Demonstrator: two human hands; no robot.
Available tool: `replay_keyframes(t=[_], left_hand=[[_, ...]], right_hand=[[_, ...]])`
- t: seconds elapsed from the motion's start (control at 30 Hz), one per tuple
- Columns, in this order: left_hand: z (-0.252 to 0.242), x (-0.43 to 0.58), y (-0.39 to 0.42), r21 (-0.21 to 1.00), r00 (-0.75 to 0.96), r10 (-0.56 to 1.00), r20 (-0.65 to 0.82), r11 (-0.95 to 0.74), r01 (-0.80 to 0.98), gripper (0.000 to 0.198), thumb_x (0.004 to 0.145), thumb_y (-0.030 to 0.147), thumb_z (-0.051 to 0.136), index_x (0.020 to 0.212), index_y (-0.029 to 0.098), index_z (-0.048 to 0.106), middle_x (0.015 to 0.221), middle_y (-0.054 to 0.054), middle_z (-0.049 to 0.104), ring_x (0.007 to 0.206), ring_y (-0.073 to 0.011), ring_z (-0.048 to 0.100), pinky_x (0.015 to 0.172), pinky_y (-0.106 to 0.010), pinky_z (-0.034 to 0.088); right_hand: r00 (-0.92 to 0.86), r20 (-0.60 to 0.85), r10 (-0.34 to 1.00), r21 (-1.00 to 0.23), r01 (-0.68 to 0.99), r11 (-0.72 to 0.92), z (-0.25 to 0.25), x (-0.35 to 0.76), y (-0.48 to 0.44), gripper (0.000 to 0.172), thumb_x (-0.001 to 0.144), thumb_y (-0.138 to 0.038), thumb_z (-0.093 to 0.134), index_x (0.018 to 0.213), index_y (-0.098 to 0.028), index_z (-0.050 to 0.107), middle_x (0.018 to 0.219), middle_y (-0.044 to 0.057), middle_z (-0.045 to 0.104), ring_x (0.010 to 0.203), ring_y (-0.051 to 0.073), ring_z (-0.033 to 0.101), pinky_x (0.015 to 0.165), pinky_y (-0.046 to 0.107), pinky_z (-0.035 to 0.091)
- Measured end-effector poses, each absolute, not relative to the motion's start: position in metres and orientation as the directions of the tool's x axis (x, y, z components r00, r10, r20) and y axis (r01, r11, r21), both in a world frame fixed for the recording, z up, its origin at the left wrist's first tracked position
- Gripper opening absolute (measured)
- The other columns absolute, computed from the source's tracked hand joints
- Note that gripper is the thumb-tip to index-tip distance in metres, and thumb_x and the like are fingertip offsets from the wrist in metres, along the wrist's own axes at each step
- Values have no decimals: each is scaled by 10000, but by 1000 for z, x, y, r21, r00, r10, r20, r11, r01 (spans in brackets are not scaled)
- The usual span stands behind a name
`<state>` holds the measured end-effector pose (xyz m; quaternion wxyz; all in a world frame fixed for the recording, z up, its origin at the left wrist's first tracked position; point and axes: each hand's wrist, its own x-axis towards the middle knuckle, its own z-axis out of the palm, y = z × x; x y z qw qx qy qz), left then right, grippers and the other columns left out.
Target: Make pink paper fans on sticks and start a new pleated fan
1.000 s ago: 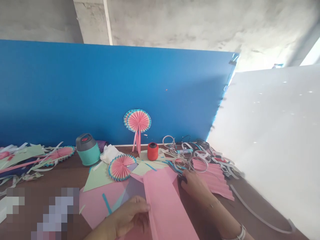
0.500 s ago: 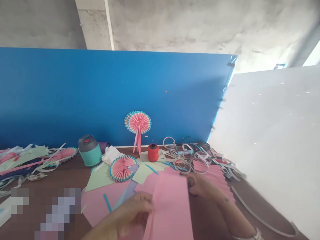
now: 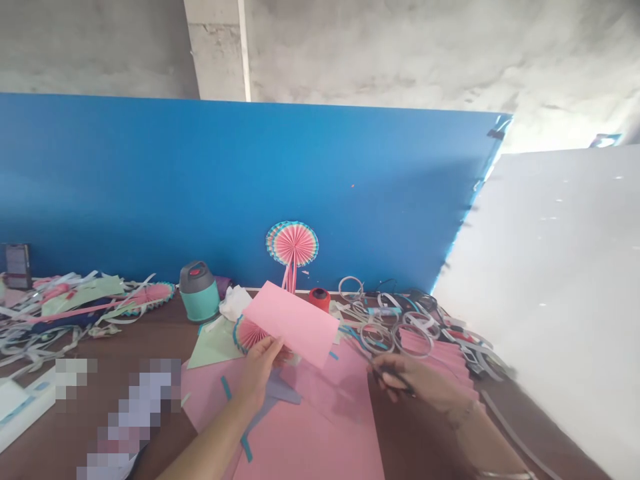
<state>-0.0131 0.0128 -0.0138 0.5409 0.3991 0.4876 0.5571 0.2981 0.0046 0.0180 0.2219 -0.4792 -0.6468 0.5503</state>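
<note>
Blue partition [image 3: 150, 187], brown desk [image 3: 125, 340]: where is the pink paper [image 3: 293, 322]? (Editor)

Held clear of the desk, flat side up. The left hand [image 3: 260, 370] has its grip pinched on the lower edge. The right hand [image 3: 423, 387] has its grip curled round a dark tool [image 3: 395, 379], low beside it. (Photographer)

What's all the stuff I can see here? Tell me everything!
pink paper piece: one, pink, held above the table
pink sheets: several, pink, flat on the near table
paper fans: three, pink with blue edges, one on the blue board, two on the table
flask: one, teal with grey lid, by the blue board
thread spool: one, red, behind the held paper
tape rings: many, whitish, right rear
paper strips: a heap, mixed colours, far left
blue board: one, blue, behind the table
white board: one, white, right
table: one, brown
left hand: pinches the pink paper piece
right hand: grips a dark tool, perhaps scissors
</note>
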Motion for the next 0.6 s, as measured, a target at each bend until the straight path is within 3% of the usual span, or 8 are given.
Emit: replay_keyframes(t=[0.17,0.6], left_hand=[[-18,-14,12,955,-69,989,-128,104,-279,380,638,488,708,743,129,639,702,-58,690,642,-167,644,588,-247,467],[-16,-9,7,957,-13,986,-164,156,-245,371,646,481,701,751,129,647,715,-66,694,683,-173,648,580,-233,455]], right_hand=[[-652,-244,718,-953,297,-55,6,269,-1,551,652,-617,658,901,-128,602,716,4,532,548,92,500,505,217,323],[-641,-211,738,-967,248,-61,-1,251,-2,467,625,-559,706,782,-124,642,648,-27,468,583,73,352,506,197,260]])
